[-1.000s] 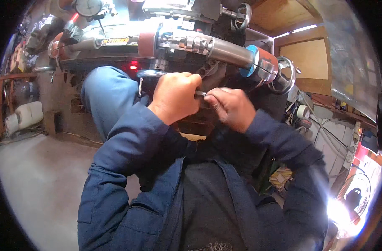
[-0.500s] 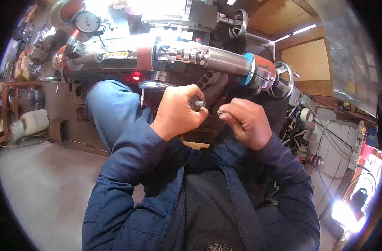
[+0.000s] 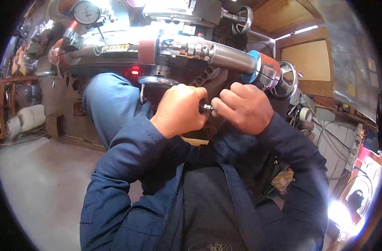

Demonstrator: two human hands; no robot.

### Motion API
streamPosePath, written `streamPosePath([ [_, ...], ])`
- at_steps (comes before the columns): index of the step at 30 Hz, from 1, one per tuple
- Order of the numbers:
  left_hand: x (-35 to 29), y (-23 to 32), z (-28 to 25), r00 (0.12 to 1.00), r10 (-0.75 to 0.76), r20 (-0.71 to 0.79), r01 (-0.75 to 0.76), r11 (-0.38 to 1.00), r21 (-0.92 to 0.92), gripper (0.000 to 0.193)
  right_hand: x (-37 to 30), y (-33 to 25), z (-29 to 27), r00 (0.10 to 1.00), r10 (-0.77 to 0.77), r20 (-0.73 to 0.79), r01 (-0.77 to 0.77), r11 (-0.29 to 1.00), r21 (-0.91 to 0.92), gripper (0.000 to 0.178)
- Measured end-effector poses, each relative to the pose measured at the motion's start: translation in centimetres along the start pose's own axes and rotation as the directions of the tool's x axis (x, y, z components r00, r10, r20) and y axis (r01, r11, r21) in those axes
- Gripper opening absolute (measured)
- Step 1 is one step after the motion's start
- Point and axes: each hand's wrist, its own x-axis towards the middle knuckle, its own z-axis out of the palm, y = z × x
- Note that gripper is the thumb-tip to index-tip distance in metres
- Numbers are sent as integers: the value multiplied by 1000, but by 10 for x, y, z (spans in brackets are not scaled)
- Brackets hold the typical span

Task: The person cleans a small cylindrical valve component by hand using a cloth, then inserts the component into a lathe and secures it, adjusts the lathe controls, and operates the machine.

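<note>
My left hand (image 3: pixel 180 109) is closed around a small cylindrical metal part (image 3: pixel 206 107), whose narrow bright end sticks out between thumb and forefinger. Most of its body is hidden in the fist. Close against that end is my right hand (image 3: pixel 245 108), its thumb and curled fingers pinched together. A small metal piece shows in this pinch in the earlier frame; now the fingers cover it. Both hands are over my lap, just in front of a small lathe (image 3: pixel 147 52).
The lathe carries a chrome handwheel (image 3: pixel 158 81) near my left hand, a tailstock quill (image 3: pixel 233 58) and another handwheel (image 3: pixel 288 79) at right. A dial indicator (image 3: pixel 86 12) stands far left. A white plastic jug (image 3: pixel 32 117) is at left, a bright lamp (image 3: pixel 341 213) at lower right.
My right hand has moved up and turned over, bringing its fingertips to the end of the metal part. The part has swung to point right, toward the right hand.
</note>
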Motion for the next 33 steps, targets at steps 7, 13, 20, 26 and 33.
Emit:
streamPosePath([
  [7, 4, -7, 12, 994, 106, 1, -104, 982, 160, 20, -19, 2, 29, 989, 113, 91, -118, 992, 46, 12],
  [13, 7, -10, 5, 913, 149, -380, -161, 987, 1, 20, -16, -26, 19, 824, 401, 401, -513, 228, 827, 29],
  [20, 4, 5, 3, 992, -42, -121, 6, 959, -284, 20, -17, -13, -5, 919, 391, -45, -341, 849, 404, 14],
  [26, 3, 7, 3, 998, -68, 13, 69, 957, -280, 24, -7, -8, -4, 979, 199, -47, -188, 966, 176, 21],
  [33, 3, 4, -3, 995, 24, 100, -24, 1000, -7, 20, 2, -2, -4, 993, -25, 116, 38, 994, -106, 17],
])
